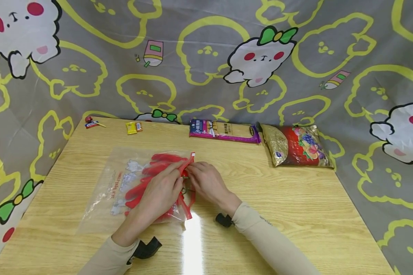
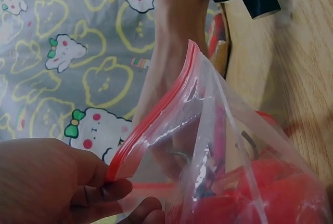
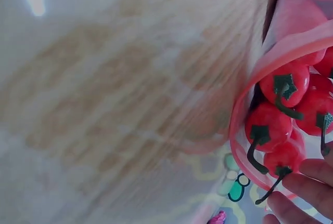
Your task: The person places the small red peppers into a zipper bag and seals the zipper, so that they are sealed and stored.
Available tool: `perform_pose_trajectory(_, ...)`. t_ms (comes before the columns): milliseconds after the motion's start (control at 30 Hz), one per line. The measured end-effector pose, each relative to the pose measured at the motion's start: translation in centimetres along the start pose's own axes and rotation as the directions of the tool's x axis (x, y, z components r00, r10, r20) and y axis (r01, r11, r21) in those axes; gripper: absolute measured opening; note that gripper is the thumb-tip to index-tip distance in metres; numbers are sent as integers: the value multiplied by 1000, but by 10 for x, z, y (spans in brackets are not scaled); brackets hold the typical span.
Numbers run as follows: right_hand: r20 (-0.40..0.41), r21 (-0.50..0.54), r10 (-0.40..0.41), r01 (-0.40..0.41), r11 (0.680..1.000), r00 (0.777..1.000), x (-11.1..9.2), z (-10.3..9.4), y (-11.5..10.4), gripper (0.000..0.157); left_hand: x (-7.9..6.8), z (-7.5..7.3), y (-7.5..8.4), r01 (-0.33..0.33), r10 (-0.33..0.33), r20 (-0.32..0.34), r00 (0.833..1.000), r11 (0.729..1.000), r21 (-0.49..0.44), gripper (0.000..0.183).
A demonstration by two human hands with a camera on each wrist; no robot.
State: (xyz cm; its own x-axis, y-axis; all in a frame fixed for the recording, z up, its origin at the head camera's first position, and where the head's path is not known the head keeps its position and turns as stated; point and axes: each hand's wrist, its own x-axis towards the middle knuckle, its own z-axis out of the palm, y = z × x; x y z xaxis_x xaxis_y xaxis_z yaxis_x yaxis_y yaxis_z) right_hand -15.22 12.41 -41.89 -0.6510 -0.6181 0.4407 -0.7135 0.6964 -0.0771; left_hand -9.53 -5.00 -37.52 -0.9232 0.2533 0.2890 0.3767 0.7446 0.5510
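Note:
A clear zip bag [image 1: 101, 191] with a red zip edge lies on the table, holding several red chili peppers [image 1: 165, 157]. My left hand [image 1: 163, 191] lies over the mouth end of the bag. Thumb and fingers of that hand [image 2: 47, 177] pinch the red zip edge [image 2: 156, 114], lifting one side of the mouth. My right hand [image 1: 208, 183] is at the bag's open mouth from the right. In the right wrist view, its extended fingers [image 3: 312, 182] touch the lowest pepper [image 3: 283, 156] near its green stem. The peppers' stems face the opening.
Along the back of the table lie a lollipop [image 1: 89, 120], small wrapped sweets [image 1: 132, 128], a purple-edged packet of noodles [image 1: 223, 131] and a gold-and-red bag [image 1: 297, 147]. A patterned grey cloth [image 1: 199, 57] hangs behind and at the sides.

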Motion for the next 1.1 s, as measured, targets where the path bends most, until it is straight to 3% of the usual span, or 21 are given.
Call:
perform_pose_trajectory(267,-3,45,12,-12,999,1000,-1,-10,1,23,0,-1,1,8,-8,8,1000,1000,-6,8)
perform_pose_trajectory(433,-13,70,30,-30,997,999,-8,-22,9,19,0,-1,1,-10,9,-25,1000,1000,-12,9)
perform_pose_trajectory(567,-7,68,83,-83,994,997,-17,-34,18,17,0,-1,2,-15,15,-27,1000,1000,-16,11)
perform_pose_trajectory(700,47,91,159,-162,982,986,-27,-46,28,27,-2,-3,4,-24,24,4,1000,1000,-12,10)
perform_pose_trajectory(800,134,132,184,-202,971,974,-33,-54,33,42,-5,-5,8,-62,62,13,998,998,-15,11)
perform_pose_trajectory(933,239,199,160,-210,957,958,-42,-60,36,61,-9,-10,16,-133,133,-1,991,991,-26,14)
perform_pose_trajectory(1100,238,263,81,-144,954,968,-54,-62,38,62,-15,-16,25,-226,226,-5,974,974,-33,14)
